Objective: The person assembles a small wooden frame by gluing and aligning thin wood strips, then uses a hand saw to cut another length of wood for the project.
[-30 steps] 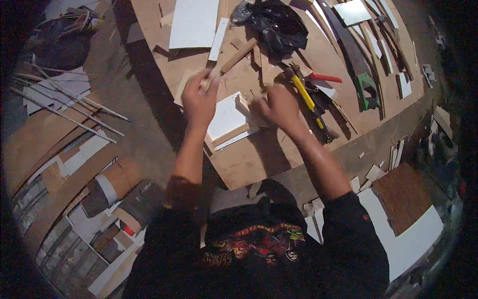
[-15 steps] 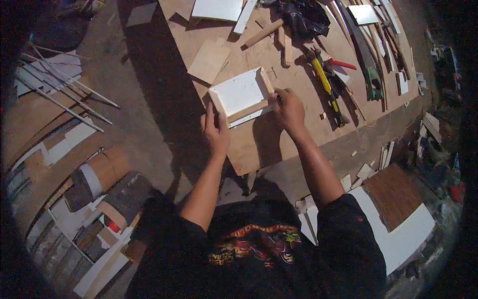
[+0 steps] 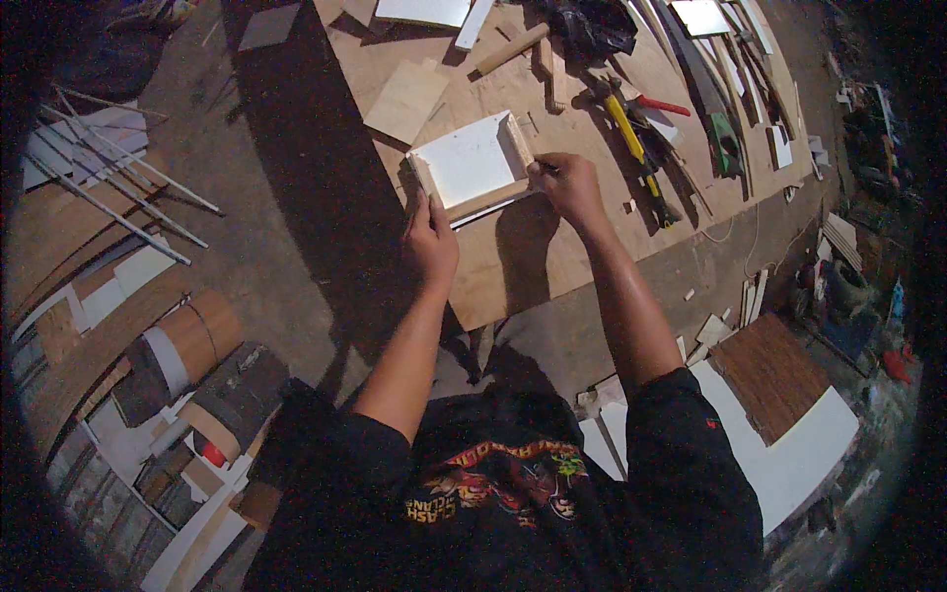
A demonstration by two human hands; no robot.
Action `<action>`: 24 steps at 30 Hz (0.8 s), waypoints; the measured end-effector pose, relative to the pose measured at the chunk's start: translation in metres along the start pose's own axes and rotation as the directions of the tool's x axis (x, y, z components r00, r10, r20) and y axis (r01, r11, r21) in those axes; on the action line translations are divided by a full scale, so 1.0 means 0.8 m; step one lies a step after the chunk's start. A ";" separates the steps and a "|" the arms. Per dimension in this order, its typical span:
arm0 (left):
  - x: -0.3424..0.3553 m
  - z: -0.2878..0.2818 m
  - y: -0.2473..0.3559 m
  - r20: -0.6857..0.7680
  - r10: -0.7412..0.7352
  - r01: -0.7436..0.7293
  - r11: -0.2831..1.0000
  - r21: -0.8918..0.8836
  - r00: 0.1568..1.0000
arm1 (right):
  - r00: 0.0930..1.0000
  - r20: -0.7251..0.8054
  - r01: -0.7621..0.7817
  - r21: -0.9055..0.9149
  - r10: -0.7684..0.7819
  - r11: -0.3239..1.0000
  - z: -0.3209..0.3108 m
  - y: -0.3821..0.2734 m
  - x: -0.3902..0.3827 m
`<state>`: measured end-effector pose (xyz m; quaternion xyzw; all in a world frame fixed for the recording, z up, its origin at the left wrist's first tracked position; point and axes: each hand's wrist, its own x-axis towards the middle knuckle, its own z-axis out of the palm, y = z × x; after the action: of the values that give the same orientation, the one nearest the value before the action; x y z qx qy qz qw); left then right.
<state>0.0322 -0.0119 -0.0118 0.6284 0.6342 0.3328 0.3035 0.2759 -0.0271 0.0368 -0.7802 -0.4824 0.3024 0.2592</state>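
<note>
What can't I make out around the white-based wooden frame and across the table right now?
In the head view:
- Right grip: whether it pinches anything small; its own fingers hide that.
- Left grip: exact contact with the white-based frame, hidden by its fingers.
- Frame's underside: hidden by the frame itself.
- White board: far end, cut off by the top edge.
- Black bag: contents, hidden by its folds.

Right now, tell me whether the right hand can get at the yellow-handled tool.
Likely yes: the yellow-handled tool lies just right of the right hand, with only tabletop visible between. That hand is at the wood-edged white panel, so it would probably have to leave that first.
</note>
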 end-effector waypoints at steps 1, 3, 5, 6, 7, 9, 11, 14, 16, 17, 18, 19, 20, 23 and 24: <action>0.000 0.002 -0.002 -0.030 0.014 -0.014 1.000 -0.002 0.999 | 0.997 0.036 -0.069 0.076 0.067 0.995 -0.001 -0.003 0.001; -0.002 0.004 -0.002 -0.044 0.015 -0.015 1.000 -0.010 0.999 | 0.989 0.078 -0.139 0.150 0.128 0.979 -0.002 -0.004 0.004; -0.002 0.005 0.001 -0.058 0.016 -0.017 1.000 -0.017 0.998 | 0.991 0.061 -0.129 0.119 0.122 0.984 0.002 0.002 0.007; -0.002 0.004 0.001 -0.068 0.019 -0.016 0.999 0.044 0.998 | 0.991 0.066 -0.124 0.123 0.116 0.985 0.003 0.002 0.008; -0.003 0.004 0.001 -0.077 0.022 -0.013 0.994 0.105 0.997 | 0.994 0.045 -0.104 0.080 0.101 0.991 0.003 0.001 0.008; -0.005 0.003 0.007 -0.078 0.014 -0.005 0.993 0.117 0.997 | 0.996 0.030 -0.081 0.040 0.080 0.996 0.004 -0.001 0.007; -0.004 0.002 0.013 -0.076 0.007 0.003 0.992 0.127 0.997 | 0.998 0.003 -0.062 0.017 0.062 0.998 0.003 -0.004 0.005; -0.004 0.004 0.009 -0.169 0.098 -0.078 0.990 0.120 0.981 | 0.998 -0.021 -0.051 0.148 0.055 0.988 0.003 -0.008 0.001; -0.007 0.000 0.009 -0.090 0.003 0.014 0.982 0.186 0.996 | 0.998 -0.010 -0.058 0.145 0.060 0.988 0.002 -0.015 -0.001; -0.006 0.001 0.009 -0.097 0.000 0.019 0.982 0.189 0.995 | 0.998 -0.005 -0.068 0.140 0.070 0.988 0.002 -0.018 -0.002; -0.004 0.003 0.008 -0.124 0.049 -0.025 0.981 0.193 0.991 | 0.998 -0.001 -0.061 0.142 0.062 0.988 0.004 -0.017 -0.002; -0.003 0.004 0.007 -0.151 0.099 -0.068 0.978 0.198 0.984 | 0.998 -0.045 -0.031 0.080 0.035 0.996 0.007 -0.013 -0.003; -0.004 0.006 0.007 -0.160 0.097 -0.064 0.977 0.201 0.982 | 0.996 -0.088 -0.002 0.017 0.004 1.000 0.008 -0.010 -0.003; -0.006 0.008 0.007 -0.157 0.057 -0.023 0.978 0.206 0.986 | 0.995 -0.097 -0.010 0.053 0.015 0.999 0.005 -0.013 -0.005; -0.007 0.007 0.005 -0.146 0.042 -0.015 0.983 0.181 0.988 | 0.996 -0.090 -0.003 0.053 0.007 0.999 0.004 -0.019 -0.006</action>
<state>0.0395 -0.0173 -0.0122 0.6356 0.6734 0.3248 0.1924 0.2627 -0.0254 0.0458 -0.7870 -0.4601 0.2804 0.3005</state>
